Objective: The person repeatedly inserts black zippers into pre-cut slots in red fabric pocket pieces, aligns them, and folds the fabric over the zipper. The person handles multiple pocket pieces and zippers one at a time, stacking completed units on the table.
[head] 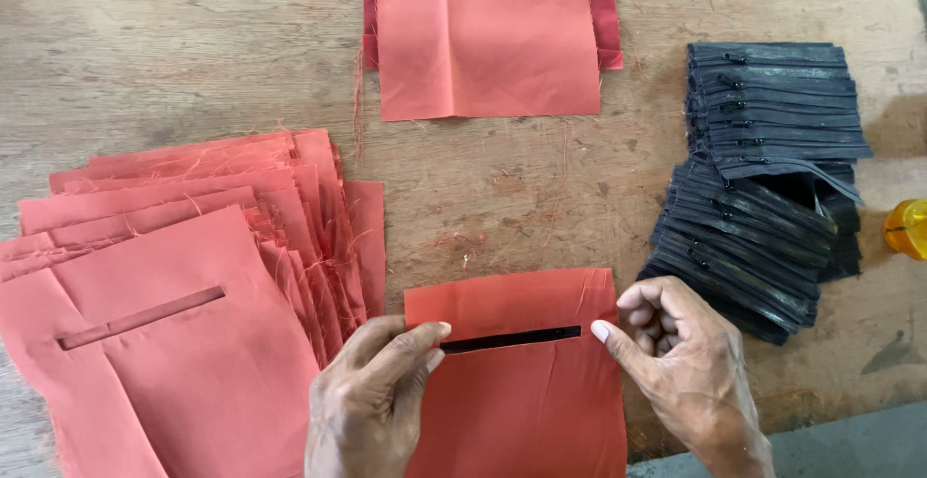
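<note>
Pinching the two ends of a narrow slot, I hold a red fabric piece (517, 391) flat on the wooden table (193, 43) right in front of me. My left hand (372, 391) grips the cloth at the slot's left end, thumb pressed on top. My right hand (681, 352) nips the right end between thumb and forefinger, the other fingers curled in. A black zipper strip (512, 340) shows through the slot. Left of it lies a fanned stack of red slotted pieces (183, 275). Another red fabric stack (488, 34) sits further up the table. A pile of black zippers (763, 169) rests just right of my right hand, with a yellow object (908, 229) at the table's edge beyond.
</note>
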